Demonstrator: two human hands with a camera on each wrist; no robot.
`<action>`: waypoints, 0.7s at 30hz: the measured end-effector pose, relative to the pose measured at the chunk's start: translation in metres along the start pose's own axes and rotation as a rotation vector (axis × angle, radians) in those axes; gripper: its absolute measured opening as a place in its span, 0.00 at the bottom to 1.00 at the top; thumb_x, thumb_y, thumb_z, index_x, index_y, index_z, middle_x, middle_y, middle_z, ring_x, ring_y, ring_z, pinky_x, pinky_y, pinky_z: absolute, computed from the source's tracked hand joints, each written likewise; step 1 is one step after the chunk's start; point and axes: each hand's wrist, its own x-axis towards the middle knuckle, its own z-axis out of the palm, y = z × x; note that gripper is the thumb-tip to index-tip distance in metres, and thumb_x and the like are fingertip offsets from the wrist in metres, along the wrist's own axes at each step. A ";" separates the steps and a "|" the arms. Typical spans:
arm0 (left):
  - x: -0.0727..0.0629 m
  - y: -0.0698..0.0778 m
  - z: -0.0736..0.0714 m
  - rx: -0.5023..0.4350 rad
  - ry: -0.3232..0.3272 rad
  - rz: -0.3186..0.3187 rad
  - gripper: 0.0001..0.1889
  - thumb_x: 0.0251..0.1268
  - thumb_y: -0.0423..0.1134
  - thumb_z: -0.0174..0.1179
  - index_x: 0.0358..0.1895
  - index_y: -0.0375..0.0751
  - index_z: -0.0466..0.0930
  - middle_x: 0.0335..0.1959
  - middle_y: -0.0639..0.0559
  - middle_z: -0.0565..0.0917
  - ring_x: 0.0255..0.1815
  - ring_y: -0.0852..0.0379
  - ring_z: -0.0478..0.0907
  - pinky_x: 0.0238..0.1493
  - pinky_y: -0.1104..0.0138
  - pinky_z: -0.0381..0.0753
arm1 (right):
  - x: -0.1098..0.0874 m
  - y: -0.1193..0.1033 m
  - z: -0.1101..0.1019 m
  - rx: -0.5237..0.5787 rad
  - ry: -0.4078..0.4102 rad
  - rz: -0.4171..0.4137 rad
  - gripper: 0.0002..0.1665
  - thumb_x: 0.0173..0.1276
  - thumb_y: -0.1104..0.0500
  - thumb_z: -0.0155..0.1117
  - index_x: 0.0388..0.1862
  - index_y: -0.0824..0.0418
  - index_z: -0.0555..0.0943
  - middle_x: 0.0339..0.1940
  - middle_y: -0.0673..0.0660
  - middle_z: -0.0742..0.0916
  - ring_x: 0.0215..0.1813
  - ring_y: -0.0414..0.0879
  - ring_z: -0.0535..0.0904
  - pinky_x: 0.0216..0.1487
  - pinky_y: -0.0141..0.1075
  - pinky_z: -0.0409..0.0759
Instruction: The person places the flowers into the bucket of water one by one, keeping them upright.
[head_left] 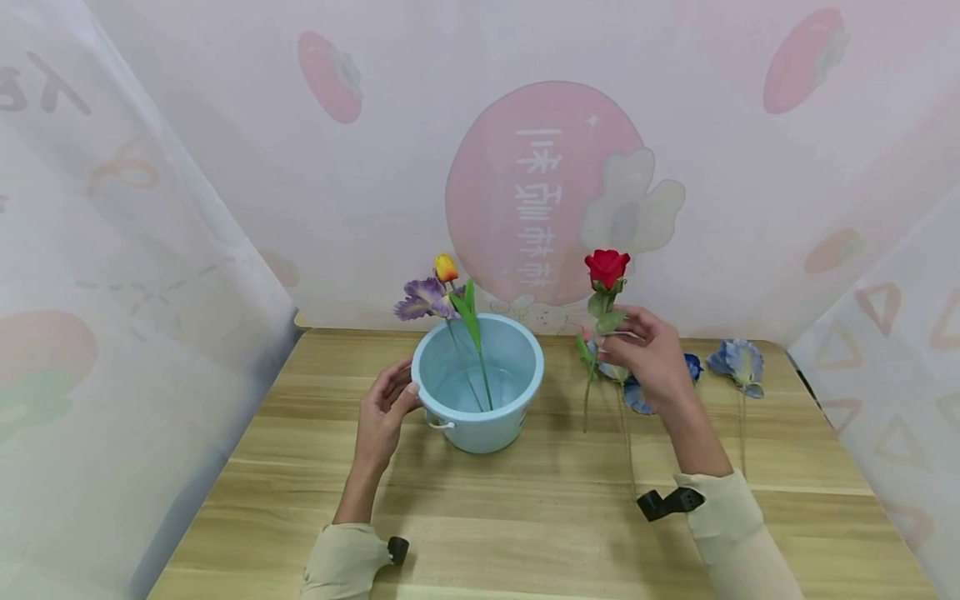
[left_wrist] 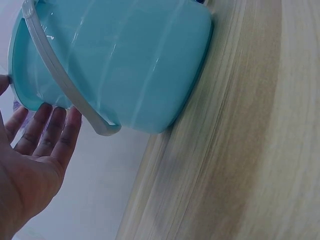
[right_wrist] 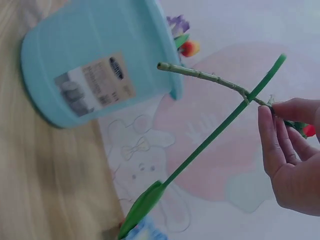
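A light blue bucket (head_left: 476,429) stands on the table. My left hand (head_left: 382,417) touches its rim from the left, thumb and fingers extended, also seen as a left hand (left_wrist: 37,155) in the left wrist view. Inside the bucket stand a yellow-orange tulip (head_left: 446,267) and a purple iris-like flower (head_left: 423,300). With thumb and fingers my right hand (head_left: 648,358) pinches the stem of a red rose (head_left: 607,268), held upright right of the bucket. In the right wrist view the rose stem (right_wrist: 205,76) crosses a green leafed stem (right_wrist: 210,140); whether they touch I cannot tell.
Blue flowers (head_left: 639,396) lie partly hidden under the right hand. Farther right lies a pale blue flower (head_left: 741,365) with a long thin stem. The wooden table (head_left: 510,533) ends at a printed curtain (head_left: 375,192) behind. A white handle (left_wrist: 65,80) hangs on the bucket.
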 end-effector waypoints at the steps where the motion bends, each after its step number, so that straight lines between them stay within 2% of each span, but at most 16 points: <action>1: 0.000 0.000 0.000 0.001 0.001 -0.001 0.24 0.81 0.32 0.60 0.75 0.34 0.74 0.68 0.30 0.80 0.62 0.52 0.86 0.49 0.69 0.93 | -0.001 -0.003 0.001 -0.003 -0.002 -0.002 0.31 0.75 0.66 0.69 0.75 0.64 0.74 0.50 0.48 0.88 0.50 0.41 0.91 0.49 0.36 0.94; 9: -0.001 0.001 0.000 0.003 0.000 -0.009 0.24 0.81 0.33 0.60 0.75 0.34 0.74 0.69 0.30 0.80 0.62 0.51 0.86 0.49 0.69 0.93 | -0.008 -0.022 0.008 0.009 -0.028 -0.026 0.29 0.75 0.66 0.69 0.73 0.64 0.75 0.49 0.48 0.88 0.48 0.38 0.92 0.48 0.36 0.94; 14: 0.000 0.001 0.000 0.000 0.004 -0.019 0.24 0.81 0.33 0.61 0.75 0.34 0.74 0.69 0.31 0.80 0.62 0.51 0.86 0.50 0.69 0.93 | -0.010 -0.031 0.011 0.027 -0.042 -0.058 0.29 0.75 0.69 0.67 0.73 0.65 0.74 0.49 0.50 0.87 0.47 0.39 0.92 0.47 0.35 0.94; 21: 0.000 0.001 0.001 0.000 0.008 -0.025 0.24 0.80 0.33 0.62 0.75 0.35 0.74 0.68 0.32 0.81 0.62 0.52 0.86 0.50 0.68 0.93 | -0.012 -0.044 0.021 0.031 -0.040 -0.095 0.29 0.73 0.70 0.69 0.71 0.63 0.77 0.48 0.51 0.88 0.46 0.41 0.92 0.47 0.36 0.94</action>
